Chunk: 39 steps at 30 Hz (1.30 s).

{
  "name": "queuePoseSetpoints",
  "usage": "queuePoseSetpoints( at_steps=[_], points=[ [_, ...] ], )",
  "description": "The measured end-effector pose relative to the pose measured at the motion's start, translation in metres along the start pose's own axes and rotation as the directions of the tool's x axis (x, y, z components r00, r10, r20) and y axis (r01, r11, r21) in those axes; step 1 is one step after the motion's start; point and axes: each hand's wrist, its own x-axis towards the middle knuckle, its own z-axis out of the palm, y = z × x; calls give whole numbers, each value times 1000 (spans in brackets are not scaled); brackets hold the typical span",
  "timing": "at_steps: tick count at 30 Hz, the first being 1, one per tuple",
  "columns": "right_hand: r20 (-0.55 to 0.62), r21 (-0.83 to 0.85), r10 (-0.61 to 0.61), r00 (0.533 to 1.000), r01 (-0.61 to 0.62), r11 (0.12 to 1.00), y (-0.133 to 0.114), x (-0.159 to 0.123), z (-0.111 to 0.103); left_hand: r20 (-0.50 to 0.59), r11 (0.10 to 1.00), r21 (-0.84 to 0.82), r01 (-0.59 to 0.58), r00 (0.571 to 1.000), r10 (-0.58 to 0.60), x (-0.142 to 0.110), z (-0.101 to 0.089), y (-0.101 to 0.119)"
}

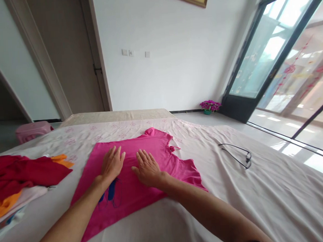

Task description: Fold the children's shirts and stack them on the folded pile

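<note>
A bright pink short-sleeved top (102, 219) lies spread out before me, its neck and sleeves toward the right and its hem toward the left. Dark blue print shows on its front, partly covered by my left forearm. My left hand (111, 163) rests flat on the upper middle of the fabric, fingers stretched out. Just to its right, my right hand (147, 168) also lies palm down on the top with its fingers extended. Neither hand grips anything. At the neckline a small knotted ornament (172, 148) is visible.
A pale flowered sheet (211, 220) covers the surface under the top. Red, orange and white clothes (25, 175) are heaped at the left. Black-framed glasses (247, 160) lie at the right. Beyond stand a pink stool (33, 130) and a pot of purple flowers (210, 105).
</note>
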Motion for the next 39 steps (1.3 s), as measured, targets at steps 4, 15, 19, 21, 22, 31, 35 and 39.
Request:
queuePoseSetpoints(
  at_steps=[4,15,19,21,22,31,35,39],
  points=[
    [70,-12,37,997,-37,999,16,-19,-1,136,996,-7,-89,987,89,-38,-6,11],
    [98,-169,238,966,-220,961,117,-63,-43,164,993,108,-46,986,27,-82,-21,-43],
    [135,-151,186,973,-166,974,129,-76,-50,142,989,134,-67,989,48,-101,-22,-58],
    [137,-165,226,964,-203,965,137,-85,-52,136,987,140,-76,989,57,-112,-25,-65],
    [125,-176,261,957,-237,955,141,-90,-54,137,987,137,-79,989,60,-117,-27,-67],
    [-89,-15,613,785,-616,787,171,-158,-88,99,987,117,-111,990,99,-142,-38,-78],
    [86,280,599,796,-597,752,161,-190,-100,65,993,60,-100,993,96,-141,-34,-80],
    [131,441,476,869,-481,757,134,-206,-96,56,994,48,-96,994,94,-140,-33,-81]
  ],
)
